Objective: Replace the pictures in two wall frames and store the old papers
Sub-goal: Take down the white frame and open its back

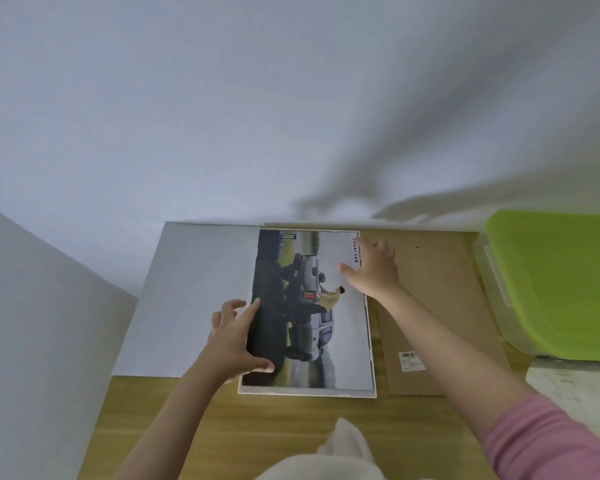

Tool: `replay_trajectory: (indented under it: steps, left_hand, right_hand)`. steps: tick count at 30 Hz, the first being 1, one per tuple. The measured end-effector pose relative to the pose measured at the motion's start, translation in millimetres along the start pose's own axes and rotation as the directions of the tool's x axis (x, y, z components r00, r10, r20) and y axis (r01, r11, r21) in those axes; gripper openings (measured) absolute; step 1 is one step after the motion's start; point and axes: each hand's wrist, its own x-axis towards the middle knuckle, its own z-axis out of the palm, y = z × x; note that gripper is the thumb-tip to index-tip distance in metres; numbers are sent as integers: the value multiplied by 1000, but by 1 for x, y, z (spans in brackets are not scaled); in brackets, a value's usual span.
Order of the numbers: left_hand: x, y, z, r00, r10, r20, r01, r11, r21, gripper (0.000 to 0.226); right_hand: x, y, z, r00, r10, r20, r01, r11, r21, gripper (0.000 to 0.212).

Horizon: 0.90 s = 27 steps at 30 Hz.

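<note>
- White cloth (329, 459) lies nearest, at the near edge of the wooden table (222, 427).
- A white sheet (187, 296) lies far left against the wall.
- The left hand (234, 336) rests spread-fingered on the car picture's (312, 310) left edge.
- The right hand (373, 268), fingers loosely spread, touches its far right edge.
- Brown backing board (440, 296) lies just right.
- A green-lidded box (555, 282) sits far right.

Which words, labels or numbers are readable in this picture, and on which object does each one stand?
"SMART CAB": printed sideways along the far right edge of the car picture, beside the right hand.
Barcode sticker on the brown cardboard sheet: lines of print, too small to read.
Paper under the green-lidded box: faint print, too blurred to read.
Nothing else carries text.
</note>
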Motion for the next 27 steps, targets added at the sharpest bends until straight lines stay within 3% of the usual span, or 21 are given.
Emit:
replay_trajectory:
  steps: [4,10,17,19,21,24,27]
  left_hand:
    - [8,-12,1,991,39,124,-51,994,92,130]
    - [12,-19,5,991,85,108,-89,995,35,129]
    - [13,-21,7,992,86,90,-87,996,15,128]
    - [13,-21,8,993,85,86,-87,996,16,128]
    - [12,-20,8,993,88,82,-89,996,14,128]
    - [11,-19,7,993,85,85,-87,996,15,128]
    - [9,-18,7,992,86,94,-87,996,6,129]
  right_hand:
    - [21,0,2,993,69,100,-57,991,-120,79]
    - [28,-5,3,981,105,162,-75,980,-184,86]
    - [25,-16,-2,985,104,138,-80,982,-169,76]
    - [23,-17,-3,989,80,125,-72,995,-68,72]
    - [20,-18,-5,994,44,105,-62,982,176,68]
    - [12,-23,-13,995,59,74,-89,858,506,65]
    - [5,-33,-21,998,55,32,-63,790,610,63]
